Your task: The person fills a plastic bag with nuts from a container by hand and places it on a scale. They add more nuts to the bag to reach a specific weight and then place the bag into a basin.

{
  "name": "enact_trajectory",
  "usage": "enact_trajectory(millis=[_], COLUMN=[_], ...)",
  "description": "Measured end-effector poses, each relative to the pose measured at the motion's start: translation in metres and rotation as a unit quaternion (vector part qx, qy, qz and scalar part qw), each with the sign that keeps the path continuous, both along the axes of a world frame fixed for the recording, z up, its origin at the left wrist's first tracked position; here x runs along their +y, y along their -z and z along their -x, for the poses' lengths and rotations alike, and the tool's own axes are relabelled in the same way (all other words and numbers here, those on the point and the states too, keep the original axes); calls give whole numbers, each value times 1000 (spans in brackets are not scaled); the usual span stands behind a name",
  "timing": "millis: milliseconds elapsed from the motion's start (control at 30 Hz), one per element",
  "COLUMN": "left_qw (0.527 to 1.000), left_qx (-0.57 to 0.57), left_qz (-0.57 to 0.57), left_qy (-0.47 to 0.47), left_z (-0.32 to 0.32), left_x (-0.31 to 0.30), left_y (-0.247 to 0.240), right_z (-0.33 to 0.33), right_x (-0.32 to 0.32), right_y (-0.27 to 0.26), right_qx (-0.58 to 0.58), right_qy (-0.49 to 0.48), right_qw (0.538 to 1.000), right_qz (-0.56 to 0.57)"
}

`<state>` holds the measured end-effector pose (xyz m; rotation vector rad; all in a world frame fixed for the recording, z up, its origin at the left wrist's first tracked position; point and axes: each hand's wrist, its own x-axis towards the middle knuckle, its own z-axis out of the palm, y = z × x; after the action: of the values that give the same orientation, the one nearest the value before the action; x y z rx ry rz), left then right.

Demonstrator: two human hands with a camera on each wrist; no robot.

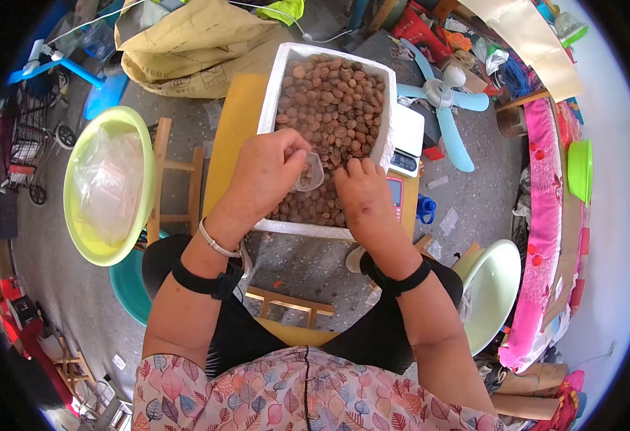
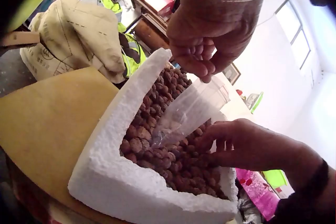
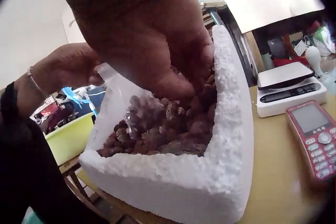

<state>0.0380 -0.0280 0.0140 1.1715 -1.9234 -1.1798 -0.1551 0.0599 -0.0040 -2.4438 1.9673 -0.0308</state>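
Note:
My left hand (image 1: 268, 169) pinches the mouth of a small clear plastic bag (image 2: 191, 106) with thumb and fingers. Slanting down from that hand, the bag rests low over a heap of brown, wrinkled nuts (image 1: 333, 100), with some nuts showing at its bottom end. The nuts fill a white foam box (image 3: 173, 182) in front of me. My right hand (image 1: 364, 197) reaches into the near right part of the box, fingers bent down among the nuts. Its fingertips are partly hidden there, and I cannot tell whether they grip any nuts.
The box stands on a yellow table (image 2: 52, 129). Right of it are a white scale (image 3: 286, 87) and a red keypad phone (image 3: 315, 140). A yellow-green basin (image 1: 70, 205) with plastic bags sits left, another pale basin (image 1: 498, 287) right. Beyond lie a sack (image 1: 192, 43) and a fan (image 1: 440, 93).

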Motion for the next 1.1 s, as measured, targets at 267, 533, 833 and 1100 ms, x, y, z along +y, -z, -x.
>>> enact_trajectory(millis=[267, 533, 833, 1100], left_qw=[1000, 1000, 1000, 1000], left_qx=[-16, -19, 0, 0], left_qz=[7, 11, -13, -28], left_qy=[-2, -1, 5, 11], left_z=[0, -1, 0, 0], left_x=[1, 1, -1, -2], left_y=[0, -2, 3, 4], right_z=[1, 16, 7, -24], right_x=[-8, -15, -8, -10], right_y=[9, 15, -23, -21], right_qx=[47, -99, -629, -399], right_qy=[20, 27, 240, -1], right_qw=[999, 993, 735, 901], right_qz=[13, 62, -75, 172])
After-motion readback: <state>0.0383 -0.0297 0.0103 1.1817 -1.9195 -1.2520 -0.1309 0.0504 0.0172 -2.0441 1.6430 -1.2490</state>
